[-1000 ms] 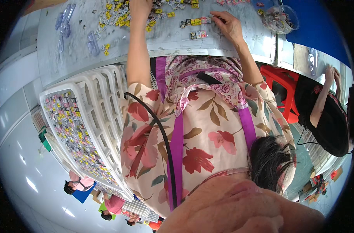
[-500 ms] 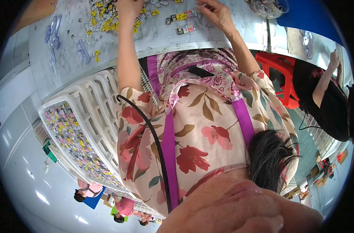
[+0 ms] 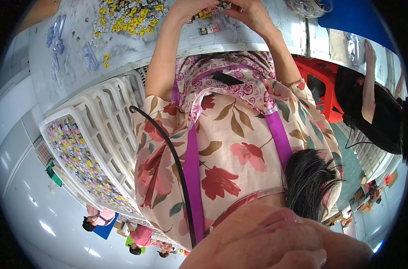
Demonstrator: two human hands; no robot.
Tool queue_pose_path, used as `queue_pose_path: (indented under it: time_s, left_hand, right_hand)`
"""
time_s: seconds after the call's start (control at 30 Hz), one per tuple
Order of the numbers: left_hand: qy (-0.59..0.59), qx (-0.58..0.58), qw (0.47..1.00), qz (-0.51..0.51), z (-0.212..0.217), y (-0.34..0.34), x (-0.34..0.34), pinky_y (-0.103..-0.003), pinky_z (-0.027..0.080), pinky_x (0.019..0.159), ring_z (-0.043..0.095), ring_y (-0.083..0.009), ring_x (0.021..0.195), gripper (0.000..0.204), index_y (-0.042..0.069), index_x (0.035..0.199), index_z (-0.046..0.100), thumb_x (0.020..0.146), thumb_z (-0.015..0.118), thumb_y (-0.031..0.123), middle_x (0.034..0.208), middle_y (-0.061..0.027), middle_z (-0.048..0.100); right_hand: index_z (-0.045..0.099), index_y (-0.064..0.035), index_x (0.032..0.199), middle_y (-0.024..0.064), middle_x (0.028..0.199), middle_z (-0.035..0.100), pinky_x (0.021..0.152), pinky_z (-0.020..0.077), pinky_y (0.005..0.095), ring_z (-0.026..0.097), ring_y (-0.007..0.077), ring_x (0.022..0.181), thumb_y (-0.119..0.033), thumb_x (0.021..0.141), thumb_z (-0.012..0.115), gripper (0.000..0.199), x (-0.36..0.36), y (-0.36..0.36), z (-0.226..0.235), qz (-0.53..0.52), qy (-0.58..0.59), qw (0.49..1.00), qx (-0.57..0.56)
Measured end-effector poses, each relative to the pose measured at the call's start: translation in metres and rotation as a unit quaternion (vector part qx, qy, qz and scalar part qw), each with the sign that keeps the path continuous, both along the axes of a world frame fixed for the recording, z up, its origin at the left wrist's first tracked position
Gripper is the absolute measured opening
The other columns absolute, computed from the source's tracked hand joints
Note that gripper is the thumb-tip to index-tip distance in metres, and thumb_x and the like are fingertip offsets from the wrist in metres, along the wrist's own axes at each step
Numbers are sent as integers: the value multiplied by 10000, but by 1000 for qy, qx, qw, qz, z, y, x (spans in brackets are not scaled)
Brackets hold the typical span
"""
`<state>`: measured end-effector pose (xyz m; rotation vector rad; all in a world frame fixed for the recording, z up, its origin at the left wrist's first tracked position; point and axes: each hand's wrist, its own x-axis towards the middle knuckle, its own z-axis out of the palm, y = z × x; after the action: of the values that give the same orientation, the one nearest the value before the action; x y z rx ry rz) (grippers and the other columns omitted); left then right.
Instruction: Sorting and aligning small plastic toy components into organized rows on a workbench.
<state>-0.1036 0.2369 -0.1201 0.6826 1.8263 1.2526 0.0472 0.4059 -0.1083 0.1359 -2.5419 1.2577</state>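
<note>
Entry, as I read it from my remote seat.

Left hand: at the far edge of the view over the grey table, fingers curled in toward the other hand; most of it is cut off, so I cannot tell whether it is pinching anything.

Right hand: just right of the left, fingertips meeting it. It looks closed on a small dark part held between the two hands, though the piece is tiny.

Pair of small parts: lying on the table just near of both hands, not touched.

Heap of yellow and grey pieces: on the table left of the left hand, near it.

White slotted crate: left and nearer, filled with the same sort of pieces.

Handling note, my judgement: keep the part pinched at the fingertips, low over the table, so a slip lands beside the loose pair.
</note>
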Motion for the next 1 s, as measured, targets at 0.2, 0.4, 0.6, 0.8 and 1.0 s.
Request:
queue_pose_path:
  time_s: [0.2,0.4,0.6,0.8,1.0]
  left_hand:
    - [137,-81,987,15,23,-16,11,-423,554,846,693,-287,1031,473,23,1355,607,931,732,190,1148,-154,715]
    - [359,-123,925,-5,-23,-74,-4,-349,549,737,672,-219,743,461,171,1242,739,789,818,198,981,-96,748]
    - [386,-122,914,-28,-35,-82,6,-343,535,701,646,-193,730,483,164,1250,737,776,825,153,1156,-97,689]
    - [382,-116,917,-4,-41,-77,13,-336,536,708,648,-197,737,449,154,1224,750,784,835,189,1138,-89,688]
    - [394,-99,913,30,-43,-75,21,-336,538,704,654,-205,742,403,150,1180,769,790,836,227,1027,-80,695]
  right_hand:
    - [711,-67,1190,152,959,682,715,527,411,674,323,845,-180,870,795,349,-2,10,-37,-48,-42,998,-8]
    - [706,-62,1127,167,1035,681,785,538,444,669,378,928,-234,857,777,329,6,23,-63,-87,-53,991,92]
    - [692,-44,1119,182,1074,669,846,526,457,646,403,1005,-220,859,755,321,-2,11,-65,-65,-75,989,112]
    - [656,-17,1178,205,1139,626,851,518,472,627,417,1022,-217,867,748,381,-8,11,-81,-47,-31,992,110]
    - [653,-25,1160,196,1105,611,853,506,471,611,406,1017,-233,908,712,332,-14,1,-62,13,-43,993,108]
